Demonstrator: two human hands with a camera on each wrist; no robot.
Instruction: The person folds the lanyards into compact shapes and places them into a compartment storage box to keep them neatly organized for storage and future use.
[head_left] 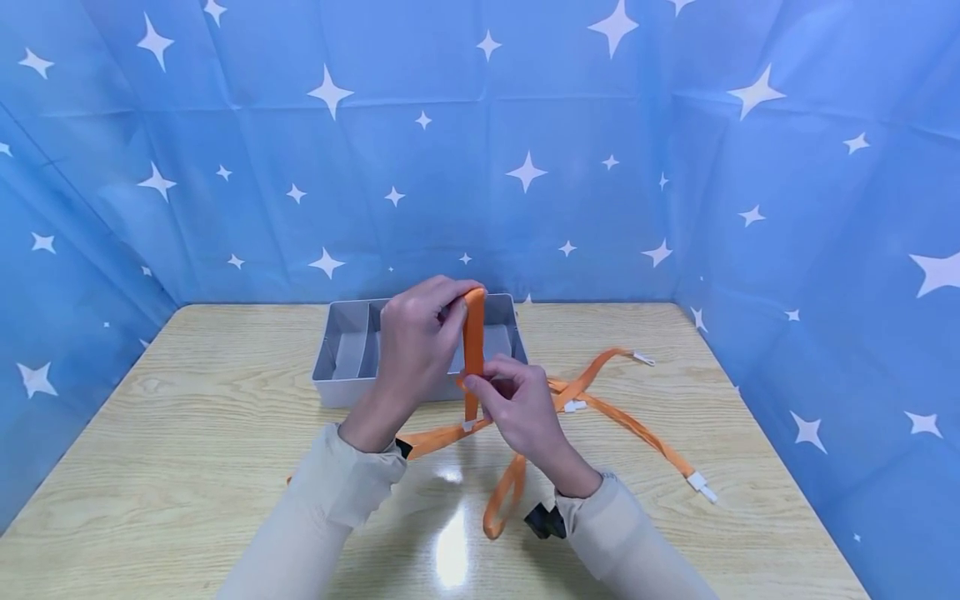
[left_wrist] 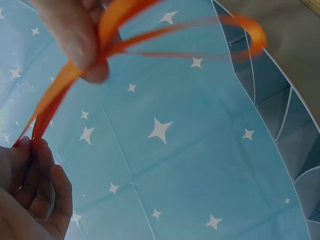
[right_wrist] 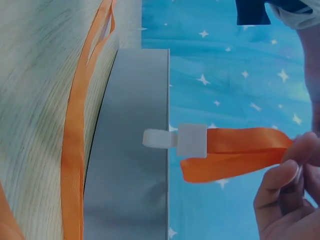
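In the head view, my left hand (head_left: 423, 329) pinches the top of a folded orange lanyard (head_left: 474, 333), holding it upright above the table. My right hand (head_left: 521, 404) pinches the same lanyard lower down between thumb and fingers. Below those fingers, in the right wrist view, a white plastic clip (right_wrist: 192, 140) hangs from the strap beside a short fold of the band. My right hand (right_wrist: 282, 200) shows there at the lower right. In the left wrist view, the left thumb (left_wrist: 80, 50) presses the band, and a thin loop (left_wrist: 255, 37) sticks out sideways, blurred.
Behind the hands stands a grey compartment box (head_left: 348, 389), partly hidden by them. More orange lanyards (head_left: 637, 427) with white clips (head_left: 701, 483) lie spread on the wooden table (head_left: 187, 467). One loop (head_left: 504, 500) lies near the right sleeve. A blue star-patterned curtain (head_left: 420, 167) surrounds the table.
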